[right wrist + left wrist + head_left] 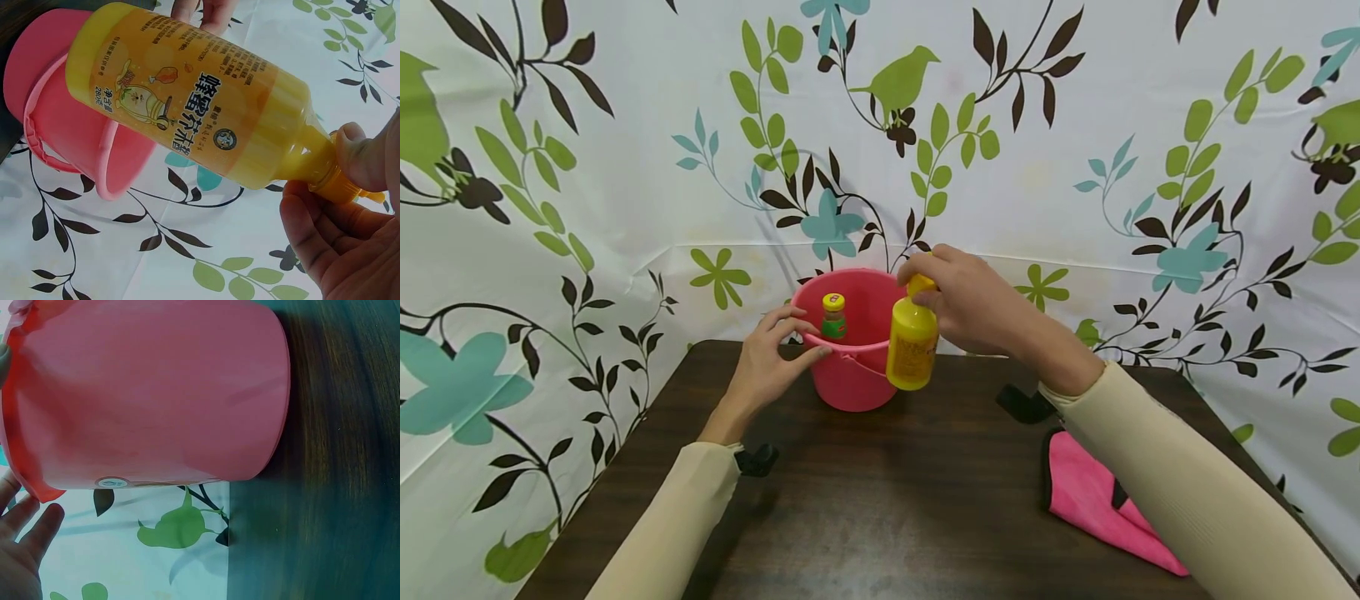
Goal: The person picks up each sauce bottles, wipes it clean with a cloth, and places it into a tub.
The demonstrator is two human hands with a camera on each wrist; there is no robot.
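My right hand grips a yellow squeeze bottle of honey mustard by its cap, thumb and fingers around the cap. The bottle hangs in front of the right side of a pink bucket; its label faces the right wrist view. At the bucket's left rim, my left hand rests with fingers spread, thumb along the front of the rim. Inside the bucket stands a small jar with a yellow lid and green label; its base is hidden by the rim.
The bucket stands toward the back of a dark wooden table. A pink cloth with black edging lies at the right, partly under my right forearm in this view. Behind the table hangs a leaf-and-bird patterned sheet.
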